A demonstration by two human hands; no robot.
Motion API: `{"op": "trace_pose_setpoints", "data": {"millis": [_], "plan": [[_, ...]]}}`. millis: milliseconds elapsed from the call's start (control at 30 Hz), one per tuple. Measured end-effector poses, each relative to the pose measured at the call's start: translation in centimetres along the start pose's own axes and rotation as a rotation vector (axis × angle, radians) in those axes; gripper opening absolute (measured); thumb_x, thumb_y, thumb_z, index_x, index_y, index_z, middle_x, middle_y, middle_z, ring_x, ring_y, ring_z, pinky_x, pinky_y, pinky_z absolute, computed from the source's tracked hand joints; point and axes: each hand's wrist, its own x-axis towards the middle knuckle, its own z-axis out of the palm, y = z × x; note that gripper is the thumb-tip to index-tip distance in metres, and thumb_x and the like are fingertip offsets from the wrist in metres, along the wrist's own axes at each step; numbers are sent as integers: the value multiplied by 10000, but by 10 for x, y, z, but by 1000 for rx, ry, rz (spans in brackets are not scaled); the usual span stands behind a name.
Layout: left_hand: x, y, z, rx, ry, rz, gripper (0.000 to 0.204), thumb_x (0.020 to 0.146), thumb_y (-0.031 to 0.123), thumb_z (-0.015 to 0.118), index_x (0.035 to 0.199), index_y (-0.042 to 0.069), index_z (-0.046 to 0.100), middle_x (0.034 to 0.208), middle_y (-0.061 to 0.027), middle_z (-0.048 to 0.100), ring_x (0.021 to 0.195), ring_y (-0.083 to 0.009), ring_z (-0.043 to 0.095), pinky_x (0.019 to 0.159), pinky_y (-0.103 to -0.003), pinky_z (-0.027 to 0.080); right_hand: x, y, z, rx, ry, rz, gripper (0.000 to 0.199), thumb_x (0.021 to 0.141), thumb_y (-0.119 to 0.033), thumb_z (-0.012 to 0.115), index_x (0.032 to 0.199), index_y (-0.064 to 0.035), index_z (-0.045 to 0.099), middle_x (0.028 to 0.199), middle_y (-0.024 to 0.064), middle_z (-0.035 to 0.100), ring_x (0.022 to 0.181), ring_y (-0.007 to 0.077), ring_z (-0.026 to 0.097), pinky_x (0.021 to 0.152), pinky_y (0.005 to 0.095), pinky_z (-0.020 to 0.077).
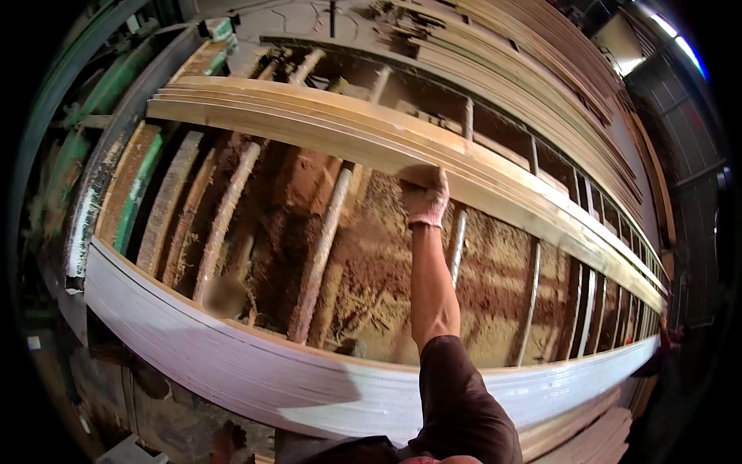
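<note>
My right arm, in a dark brown short sleeve, reaches forward over the roller frame. My right hand (427, 196), in a work glove with a pinkish-white cuff, is closed on the near edge of a long pale wooden board (309, 138). This board lies at the near side of a stack of several similar boards (301, 98), set slantwise across the rollers. Part of the fingers is blurred or hidden against the wood. My left hand is out of view.
Metal rollers (321, 251) span a pit of sawdust (379, 278). A long whitish-faced beam or stack (263, 363) runs along the near side. More planks (525, 85) lie piled at the far side. Green-painted machinery (108, 85) stands left, and a dark red shape (671, 340) shows far right.
</note>
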Motion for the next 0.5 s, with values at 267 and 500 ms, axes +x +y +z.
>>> {"op": "trace_pose_setpoints", "data": {"millis": [267, 500], "plan": [[-6, -61, 18, 92, -11, -198, 336, 1002, 384, 528, 1143, 107, 657, 864, -162, 711, 753, -309, 690, 647, -471, 560, -3, -20, 35, 19, 175, -6, 187, 921, -236, 707, 971, -71, 636, 899, 93, 680, 843, 262, 676, 761, 407, 602], [28, -18, 43, -56, -223, 76, 277, 1002, 410, 552, 1014, 148, 638, 803, -87, 627, 702, -257, 627, 621, -413, 538, -74, -2, 21, 27, 283, 102, 144, 942, -207, 680, 986, -76, 639, 909, 77, 699, 814, 261, 691, 739, 419, 619]]}}
